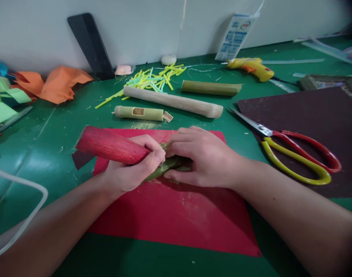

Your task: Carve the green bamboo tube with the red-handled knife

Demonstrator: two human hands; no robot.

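Bamboo piece [170, 164] lay mid-frame on a red sheet [176, 219], the grip of the right hand [203, 156] closed over it, seemingly for steadiness; the left hand [139, 169] clasped a tilted red-handled tool [112, 145], apparently to control its mostly hidden tip.

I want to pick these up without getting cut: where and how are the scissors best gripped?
Probably by the red and yellow handle loops, coming from the near right side: the scissors lie with their loops on the dark sheet, toward that side, while the pointed blades aim to the far left, away from such a grasp.
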